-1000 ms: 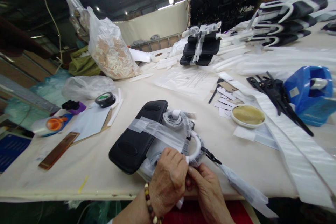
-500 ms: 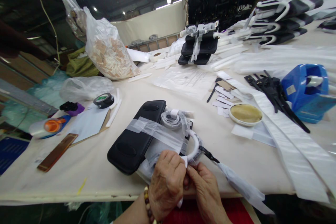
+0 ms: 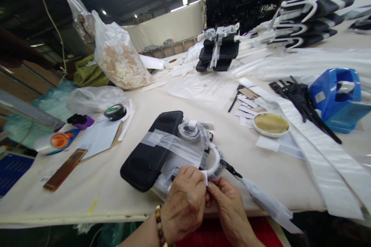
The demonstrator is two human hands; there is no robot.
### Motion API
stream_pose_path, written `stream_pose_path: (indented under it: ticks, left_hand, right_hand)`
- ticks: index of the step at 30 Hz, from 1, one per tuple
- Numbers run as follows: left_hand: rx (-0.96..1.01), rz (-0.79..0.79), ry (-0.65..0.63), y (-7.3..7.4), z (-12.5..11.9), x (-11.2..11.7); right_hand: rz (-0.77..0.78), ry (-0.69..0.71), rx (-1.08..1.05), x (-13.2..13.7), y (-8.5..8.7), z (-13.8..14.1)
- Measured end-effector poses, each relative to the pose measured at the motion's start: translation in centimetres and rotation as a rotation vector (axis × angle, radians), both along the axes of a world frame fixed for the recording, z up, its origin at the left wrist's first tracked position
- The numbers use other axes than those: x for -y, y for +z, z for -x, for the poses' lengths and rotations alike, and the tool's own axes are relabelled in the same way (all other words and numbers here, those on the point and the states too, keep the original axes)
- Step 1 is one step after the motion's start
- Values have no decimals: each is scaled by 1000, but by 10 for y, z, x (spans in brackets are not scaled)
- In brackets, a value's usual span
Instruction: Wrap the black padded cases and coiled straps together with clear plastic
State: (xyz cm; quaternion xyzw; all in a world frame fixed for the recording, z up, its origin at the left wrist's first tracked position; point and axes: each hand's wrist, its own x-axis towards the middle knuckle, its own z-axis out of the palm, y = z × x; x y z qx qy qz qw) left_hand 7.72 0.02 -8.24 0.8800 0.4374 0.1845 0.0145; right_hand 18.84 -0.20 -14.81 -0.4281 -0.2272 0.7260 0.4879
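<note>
A black bag (image 3: 139, 164) lies on the table in front of me, a translucent band (image 3: 171, 148) wrapped across it. From its right side curves a handle (image 3: 216, 162) padded in white wrap, next to a coiled wrapped strap (image 3: 189, 133). A small white paper strip (image 3: 206, 178) stands at the handle's lower end. My left hand (image 3: 187, 197), bracelet at the wrist, is closed on this strip, its fingertips partly hidden. Thumb and finger of my right hand (image 3: 230, 206) pinch at the strip's lower edge. A black buckled strap (image 3: 230, 168) with a plastic-wrapped tail extends rightward.
Right of the bag are a shallow round tin (image 3: 271, 124), paper slips (image 3: 245, 110), black straps (image 3: 301, 98) and a blue tape dispenser (image 3: 333, 100). Black tape (image 3: 115, 112) and a brown bar (image 3: 65, 170) lie left. Behind stand wrapped bags (image 3: 218, 52) and a scrap-filled plastic sack (image 3: 118, 61).
Both hands stay at the handle's lower end, with only small shifts of the fingers. More of the white paper strip shows above my left fingers.
</note>
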Motion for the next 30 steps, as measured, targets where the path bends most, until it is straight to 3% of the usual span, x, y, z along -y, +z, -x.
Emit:
stream_pose_path:
  ticks: [3,10,17,23,30]
  left_hand:
    - [-58,58,18,6,0,-8]
    - [-294,363,44,29,-2,-24]
    - [-226,593,107,35,-4,-47]
    - [-190,608,126,40,-4,-58]
    - [-290,626,26,43,-4,-60]
  right_hand:
    - [3,3,12,0,1,-1]
    - [6,11,16,1,1,-2]
    - [37,4,34,-1,7,-2]
    - [4,16,19,-1,6,-3]
    - [-45,34,17,0,1,-4]
